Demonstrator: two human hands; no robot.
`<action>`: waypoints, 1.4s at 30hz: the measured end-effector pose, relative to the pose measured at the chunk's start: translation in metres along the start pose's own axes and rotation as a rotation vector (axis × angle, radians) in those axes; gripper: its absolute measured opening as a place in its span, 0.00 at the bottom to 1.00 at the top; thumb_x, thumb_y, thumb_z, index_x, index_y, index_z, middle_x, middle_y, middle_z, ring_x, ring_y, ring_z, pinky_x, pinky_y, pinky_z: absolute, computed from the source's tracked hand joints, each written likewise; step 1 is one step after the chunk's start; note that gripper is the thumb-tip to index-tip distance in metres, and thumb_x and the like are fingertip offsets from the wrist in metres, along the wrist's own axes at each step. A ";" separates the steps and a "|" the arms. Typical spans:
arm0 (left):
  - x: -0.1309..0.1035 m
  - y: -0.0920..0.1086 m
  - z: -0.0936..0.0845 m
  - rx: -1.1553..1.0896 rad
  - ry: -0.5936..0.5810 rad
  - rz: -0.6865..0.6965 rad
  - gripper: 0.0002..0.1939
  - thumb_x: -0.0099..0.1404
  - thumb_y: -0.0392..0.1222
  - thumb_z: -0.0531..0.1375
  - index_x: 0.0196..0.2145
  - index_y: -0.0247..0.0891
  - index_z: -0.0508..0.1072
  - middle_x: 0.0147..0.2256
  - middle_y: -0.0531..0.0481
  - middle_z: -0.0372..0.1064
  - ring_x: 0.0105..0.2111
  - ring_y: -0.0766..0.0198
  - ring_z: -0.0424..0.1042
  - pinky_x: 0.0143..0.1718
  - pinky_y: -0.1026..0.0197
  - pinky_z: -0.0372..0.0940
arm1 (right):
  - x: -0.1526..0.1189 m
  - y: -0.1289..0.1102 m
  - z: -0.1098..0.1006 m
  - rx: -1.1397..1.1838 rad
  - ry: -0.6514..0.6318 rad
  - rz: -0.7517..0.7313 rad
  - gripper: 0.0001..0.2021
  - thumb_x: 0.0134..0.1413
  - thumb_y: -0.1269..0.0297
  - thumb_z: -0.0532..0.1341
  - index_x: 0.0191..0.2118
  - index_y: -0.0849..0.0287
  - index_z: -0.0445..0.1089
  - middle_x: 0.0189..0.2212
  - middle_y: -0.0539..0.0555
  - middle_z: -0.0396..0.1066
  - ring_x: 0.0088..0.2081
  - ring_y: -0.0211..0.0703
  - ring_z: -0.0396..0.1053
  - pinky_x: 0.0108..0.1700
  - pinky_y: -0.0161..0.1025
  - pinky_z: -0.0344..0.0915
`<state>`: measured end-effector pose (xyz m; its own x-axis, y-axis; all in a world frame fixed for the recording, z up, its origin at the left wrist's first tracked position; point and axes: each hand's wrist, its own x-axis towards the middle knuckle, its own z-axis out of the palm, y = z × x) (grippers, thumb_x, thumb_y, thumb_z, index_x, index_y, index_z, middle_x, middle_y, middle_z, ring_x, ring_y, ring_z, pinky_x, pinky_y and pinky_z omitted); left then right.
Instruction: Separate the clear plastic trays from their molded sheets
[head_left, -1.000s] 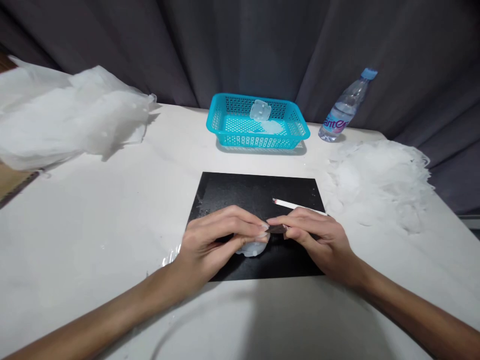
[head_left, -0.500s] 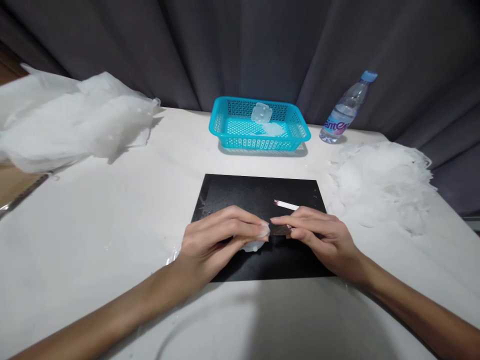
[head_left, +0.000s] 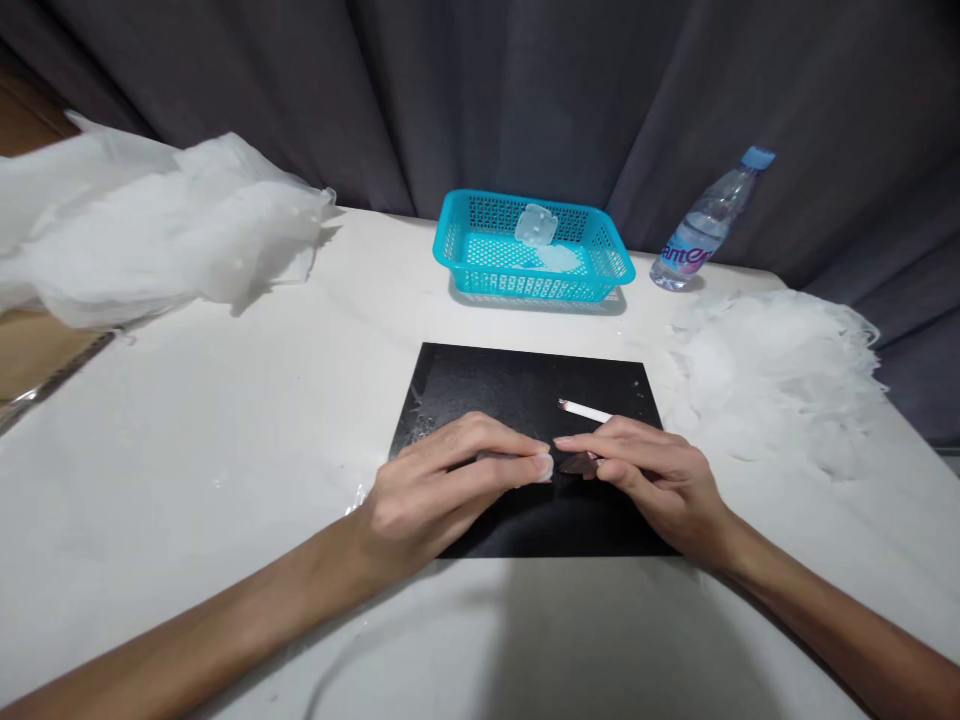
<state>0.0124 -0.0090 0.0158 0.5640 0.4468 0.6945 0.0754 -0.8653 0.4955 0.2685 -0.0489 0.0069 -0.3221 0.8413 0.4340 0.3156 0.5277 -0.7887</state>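
Note:
My left hand is closed over a translucent white plastic piece, pinching it just above a black board. Most of that piece is hidden behind the fingers. Facing it, my right hand grips a small knife whose short dark blade points left at the plastic piece, with the index finger stretched out above the blade. The knife's handle is hidden in the palm. Behind the right hand a thin white stick with a dark reddish tip shows over the board; its other end is hidden.
A blue plastic basket holding translucent pieces stands behind the board, with a water bottle to its right. A heap of thin translucent pieces lies at right. A bulky white plastic bag sits at left on the white table.
The view has shifted slightly, moving everything a little rightward. My left fingers have re-gripped the plastic piece, and its lower edge, seen below the fingers before, is now mostly hidden.

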 end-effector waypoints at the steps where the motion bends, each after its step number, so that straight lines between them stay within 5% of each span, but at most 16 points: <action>1: -0.001 0.000 0.001 0.007 0.002 -0.001 0.14 0.74 0.29 0.60 0.52 0.38 0.80 0.45 0.41 0.82 0.42 0.58 0.82 0.41 0.59 0.79 | 0.000 0.000 0.000 0.002 -0.002 -0.002 0.15 0.74 0.58 0.59 0.56 0.51 0.80 0.34 0.54 0.80 0.34 0.40 0.76 0.38 0.40 0.76; 6: -0.004 0.004 -0.002 0.105 0.034 0.030 0.17 0.71 0.28 0.64 0.55 0.40 0.80 0.47 0.42 0.82 0.44 0.58 0.82 0.43 0.59 0.79 | -0.001 0.002 0.001 0.015 0.000 -0.029 0.14 0.73 0.60 0.60 0.58 0.50 0.79 0.34 0.53 0.80 0.34 0.39 0.75 0.38 0.38 0.75; 11: -0.013 0.000 -0.009 0.219 -0.146 -0.003 0.18 0.79 0.35 0.55 0.60 0.45 0.77 0.48 0.45 0.83 0.49 0.55 0.83 0.48 0.55 0.80 | -0.004 0.000 0.002 0.026 0.003 -0.026 0.15 0.73 0.62 0.61 0.59 0.50 0.78 0.36 0.53 0.80 0.36 0.38 0.75 0.40 0.36 0.75; 20: -0.025 -0.008 0.001 0.191 -0.045 0.100 0.20 0.79 0.36 0.53 0.61 0.48 0.76 0.48 0.47 0.83 0.44 0.55 0.83 0.45 0.55 0.81 | -0.006 0.000 0.003 0.010 0.018 -0.042 0.16 0.73 0.65 0.61 0.61 0.50 0.76 0.39 0.52 0.79 0.39 0.37 0.75 0.45 0.35 0.75; 30: -0.023 0.028 0.008 0.353 -0.033 -0.125 0.18 0.77 0.33 0.56 0.57 0.45 0.78 0.48 0.46 0.82 0.45 0.54 0.82 0.47 0.52 0.79 | -0.005 0.002 0.003 -0.025 0.037 -0.071 0.16 0.73 0.63 0.61 0.61 0.49 0.75 0.38 0.52 0.78 0.39 0.36 0.75 0.44 0.35 0.74; 39: -0.021 0.007 0.004 0.220 0.008 0.078 0.18 0.78 0.33 0.55 0.60 0.43 0.75 0.48 0.46 0.83 0.43 0.56 0.83 0.41 0.58 0.79 | -0.004 0.001 0.003 -0.015 0.025 -0.071 0.16 0.73 0.62 0.61 0.61 0.49 0.76 0.38 0.51 0.78 0.39 0.35 0.75 0.45 0.33 0.74; 42: -0.022 0.013 0.007 0.204 0.035 -0.043 0.17 0.79 0.35 0.54 0.59 0.44 0.76 0.47 0.46 0.83 0.43 0.56 0.83 0.43 0.56 0.79 | -0.005 0.001 0.003 -0.010 0.022 -0.073 0.16 0.73 0.63 0.61 0.62 0.50 0.75 0.39 0.51 0.78 0.39 0.35 0.74 0.45 0.33 0.74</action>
<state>0.0067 -0.0315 0.0034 0.5283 0.4888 0.6943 0.2655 -0.8718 0.4117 0.2676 -0.0532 0.0023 -0.3246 0.8031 0.4997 0.3006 0.5885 -0.7506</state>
